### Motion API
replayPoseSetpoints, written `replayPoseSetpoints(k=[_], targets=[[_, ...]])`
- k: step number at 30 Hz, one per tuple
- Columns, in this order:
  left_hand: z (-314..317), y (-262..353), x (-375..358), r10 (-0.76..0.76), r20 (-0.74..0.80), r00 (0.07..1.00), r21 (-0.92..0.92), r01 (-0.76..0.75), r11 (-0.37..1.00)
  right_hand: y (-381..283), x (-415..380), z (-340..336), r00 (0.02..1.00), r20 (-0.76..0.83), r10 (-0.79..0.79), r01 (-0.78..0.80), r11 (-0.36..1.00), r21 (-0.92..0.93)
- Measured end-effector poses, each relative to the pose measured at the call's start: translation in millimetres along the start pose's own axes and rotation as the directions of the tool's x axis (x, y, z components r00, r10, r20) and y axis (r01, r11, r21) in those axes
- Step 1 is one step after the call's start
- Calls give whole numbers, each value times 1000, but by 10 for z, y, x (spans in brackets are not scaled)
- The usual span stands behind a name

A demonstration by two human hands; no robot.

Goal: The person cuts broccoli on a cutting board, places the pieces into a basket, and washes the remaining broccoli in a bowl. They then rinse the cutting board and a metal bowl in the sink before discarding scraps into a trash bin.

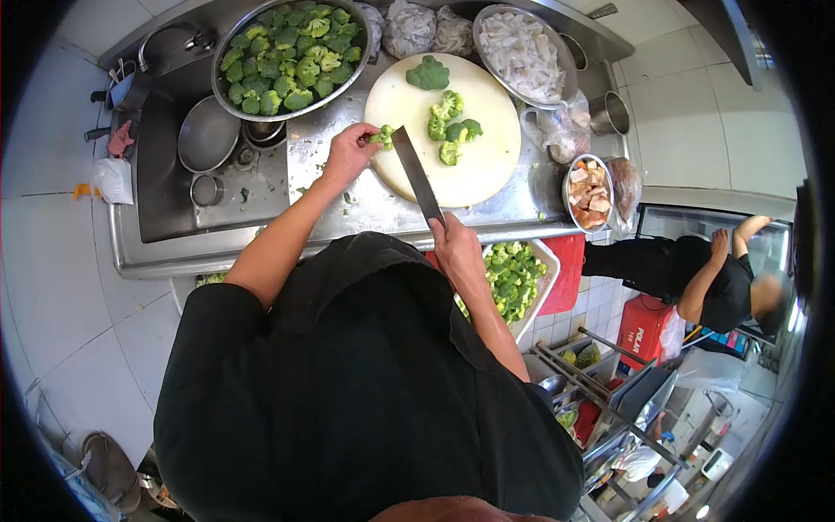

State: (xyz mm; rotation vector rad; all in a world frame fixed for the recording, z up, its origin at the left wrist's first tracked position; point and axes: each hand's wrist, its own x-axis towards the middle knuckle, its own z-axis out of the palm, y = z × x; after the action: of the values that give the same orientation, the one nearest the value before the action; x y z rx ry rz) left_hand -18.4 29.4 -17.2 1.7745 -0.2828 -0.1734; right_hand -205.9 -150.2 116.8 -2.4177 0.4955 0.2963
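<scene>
My left hand (350, 155) pinches a small broccoli floret (384, 137) at the left edge of the round cutting board (391, 96). In my right hand (456, 246) is the handle of a cleaver (417, 174). Its blade points up and left over the board, with the tip close beside the floret. Several cut broccoli pieces (450, 130) lie mid-board, and a larger broccoli head (428, 74) sits near its top edge. A big metal bowl of florets (291, 56) stands at the upper left.
A sink (165, 204) with pans is at left. A bowl of pale strips (522, 56) and a bowl of meat cubes (590, 196) stand at right. A white basket of broccoli (545, 291) is below the counter edge. Another person (696, 270) stands at far right.
</scene>
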Motion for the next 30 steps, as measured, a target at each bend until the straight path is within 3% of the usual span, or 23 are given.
replayPoseSetpoints(k=[14, 30], targets=[[-12, -8, 20, 12, -5, 1000, 9, -12, 1000, 7, 129, 46, 1000, -21, 6, -7, 1000, -14], [11, -34, 48, 10, -26, 1000, 14, -10, 1000, -36, 243, 72, 997, 75, 18, -10, 994, -109]])
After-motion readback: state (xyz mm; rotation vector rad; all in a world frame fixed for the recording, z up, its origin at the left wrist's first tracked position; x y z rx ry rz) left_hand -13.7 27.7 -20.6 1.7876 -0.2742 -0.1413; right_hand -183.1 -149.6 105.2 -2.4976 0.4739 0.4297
